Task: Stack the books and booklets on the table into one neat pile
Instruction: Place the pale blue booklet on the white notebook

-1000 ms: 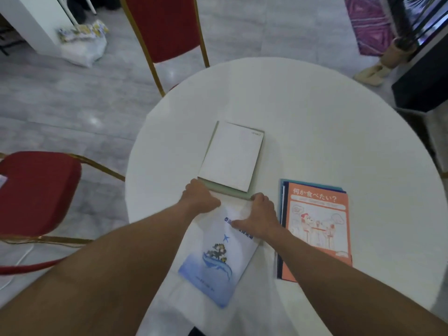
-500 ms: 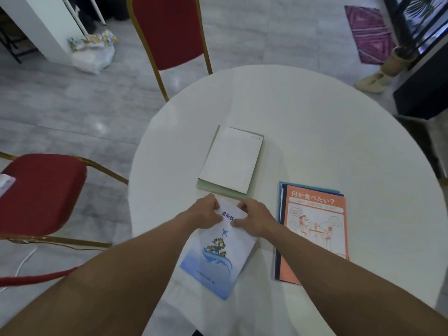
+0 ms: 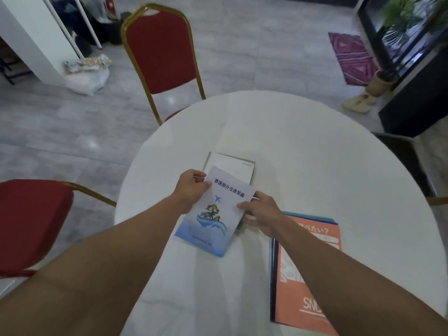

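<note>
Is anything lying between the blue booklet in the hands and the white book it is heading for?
Nothing visible does. The blue booklet, held by the left hand and right hand, already overlaps the white book; its top is bare.

Both hands have lifted the blue booklet (image 3: 213, 212) over the white book (image 3: 236, 167).

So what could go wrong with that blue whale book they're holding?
The blue booklet is pinched only at its side edges by the left hand and right hand, so it may sag or slip. It sits crooked over the white book, so the pile could start untidy. The right forearm lies over the orange booklet and might nudge it.
</note>
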### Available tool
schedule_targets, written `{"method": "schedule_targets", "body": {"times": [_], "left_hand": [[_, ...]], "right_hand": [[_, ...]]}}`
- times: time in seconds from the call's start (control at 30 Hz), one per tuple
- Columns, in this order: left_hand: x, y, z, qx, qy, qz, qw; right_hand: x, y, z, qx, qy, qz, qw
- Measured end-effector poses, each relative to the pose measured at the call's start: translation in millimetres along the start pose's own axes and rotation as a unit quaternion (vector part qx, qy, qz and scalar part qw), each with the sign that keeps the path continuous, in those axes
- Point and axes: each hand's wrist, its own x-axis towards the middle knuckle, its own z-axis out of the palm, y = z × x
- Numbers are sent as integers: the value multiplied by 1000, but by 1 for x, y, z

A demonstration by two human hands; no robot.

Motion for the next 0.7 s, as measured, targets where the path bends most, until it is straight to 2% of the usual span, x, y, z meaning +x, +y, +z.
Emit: {"method": "schedule_targets", "body": {"times": [0.13,0.27,0.37,0.5,0.6,0.7], "left_hand": [[29,12,9,-42,60,-11,997],[48,25,19,86,47,52,994],[53,28,21,222,3,109,969],[64,16,21,346,-40,124,929],[64,1,20,379,-33,140,914],[58,-7,21,374,6,115,920]], "right_hand": [[24,-6,0,-52,46,-39,997],[51,-11,7,-80,119,-58,988],[55,-16,16,-155,186,-82,967],[56,-9,18,-226,227,-104,942],[57,-4,17,-252,235,-117,931],[59,0,18,-293,228,-146,917]]}}
